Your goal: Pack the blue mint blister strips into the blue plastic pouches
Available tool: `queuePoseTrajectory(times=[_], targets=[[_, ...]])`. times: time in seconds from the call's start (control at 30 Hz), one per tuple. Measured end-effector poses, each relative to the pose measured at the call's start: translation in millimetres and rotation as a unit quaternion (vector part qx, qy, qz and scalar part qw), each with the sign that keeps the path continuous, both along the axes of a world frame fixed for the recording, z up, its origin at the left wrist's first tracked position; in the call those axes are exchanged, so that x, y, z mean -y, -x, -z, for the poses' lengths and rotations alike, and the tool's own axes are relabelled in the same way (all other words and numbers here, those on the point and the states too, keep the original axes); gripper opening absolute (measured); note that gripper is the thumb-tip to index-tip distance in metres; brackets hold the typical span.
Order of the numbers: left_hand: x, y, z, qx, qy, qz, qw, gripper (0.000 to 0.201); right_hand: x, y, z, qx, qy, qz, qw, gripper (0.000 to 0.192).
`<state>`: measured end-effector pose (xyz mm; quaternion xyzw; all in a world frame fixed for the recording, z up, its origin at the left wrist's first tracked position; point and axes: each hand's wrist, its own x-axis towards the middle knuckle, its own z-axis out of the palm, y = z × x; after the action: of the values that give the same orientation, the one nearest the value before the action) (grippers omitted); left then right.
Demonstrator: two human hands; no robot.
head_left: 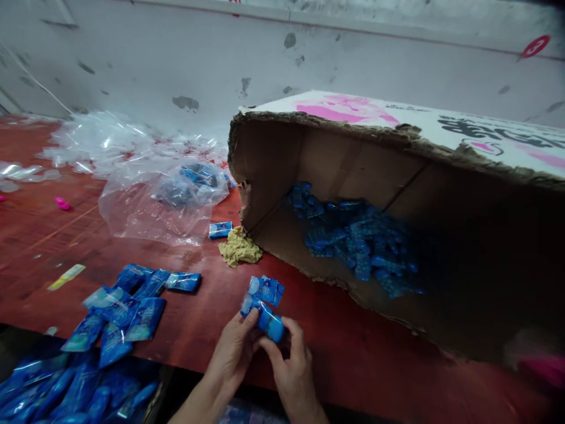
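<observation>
Both hands meet low over the red tabletop (335, 341), sharing one blue packet (265, 307). The left hand (232, 356) has its fingers pinching the packet's left edge, and the right hand (291, 368) has its fingers closed round the lower end. Just right of them lies a torn cardboard box (353, 153) on its side, with more blue packets inside. To the left a loose pile of blue packets (128, 309) rests near a clear plastic bag (154, 206), and a yellow rag (239, 248) lies by the box
</observation>
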<state>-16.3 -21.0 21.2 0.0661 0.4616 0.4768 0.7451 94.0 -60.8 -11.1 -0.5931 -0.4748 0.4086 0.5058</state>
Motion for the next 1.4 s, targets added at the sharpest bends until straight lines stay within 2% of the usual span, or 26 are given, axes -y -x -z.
queuePoseTrajectory(times=[0.13,0.2,0.33,0.47,0.57,0.7,0.8,0.9,1.0,1.1,1.17,1.27,1.4], targets=[[-0.9,8.9,-0.7,0.031,-0.016,0.063,0.997,0.015,-7.9,-5.4,-9.0,-0.146,0.052,-0.066,0.986,0.022],[-2.1,11.8,-2.7,0.043,-0.020,0.080,0.996,0.012,-12.2,-9.6,-9.4,-0.191,0.044,-0.069,0.978,0.021],[-6.0,15.9,-7.8,0.079,-0.027,0.124,0.989,0.015,-16.3,-17.1,-6.4,-0.189,0.007,-0.083,0.978,0.033],[-8.1,19.0,-10.0,0.103,-0.057,0.173,0.978,0.023,-17.8,-22.7,-11.4,-0.168,-0.003,-0.140,0.976,0.046],[-7.3,17.6,-10.1,0.113,-0.072,0.183,0.974,0.025,-19.2,-24.8,-17.7,-0.226,-0.008,-0.185,0.956,0.045],[-3.1,11.9,-8.5,0.114,-0.077,0.175,0.975,0.027,-18.4,-25.9,-17.8,-0.267,-0.001,-0.203,0.942,0.041],[1.7,6.8,-5.8,0.100,-0.054,0.152,0.982,0.030,-15.3,-26.4,-13.5,-0.227,-0.002,-0.191,0.955,0.042],[6.7,1.9,-2.8,0.094,-0.033,0.116,0.988,0.026,-11.8,-25.6,-10.0,-0.139,-0.007,-0.172,0.975,0.041],[11.7,-3.7,0.1,0.095,-0.019,0.079,0.992,0.020,-9.6,-21.7,-6.4,-0.041,-0.041,-0.148,0.987,0.040],[15.1,-9.2,2.5,0.083,0.000,0.045,0.996,0.016,-9.4,-15.7,-2.2,0.056,-0.101,-0.111,0.987,0.039],[13.9,-8.7,2.6,0.068,0.018,0.025,0.997,0.015,-10.7,-12.4,-1.6,0.098,-0.126,-0.116,0.980,0.039],[4.4,7.7,-1.9,0.040,0.039,-0.044,0.997,0.016,-16.2,-12.2,-6.2,0.132,-0.122,-0.161,0.970,0.037],[-13.5,54.4,-9.7,0.033,0.012,-0.216,0.976,0.040,-34.4,-18.3,-15.9,0.229,-0.093,-0.168,0.954,0.034]])
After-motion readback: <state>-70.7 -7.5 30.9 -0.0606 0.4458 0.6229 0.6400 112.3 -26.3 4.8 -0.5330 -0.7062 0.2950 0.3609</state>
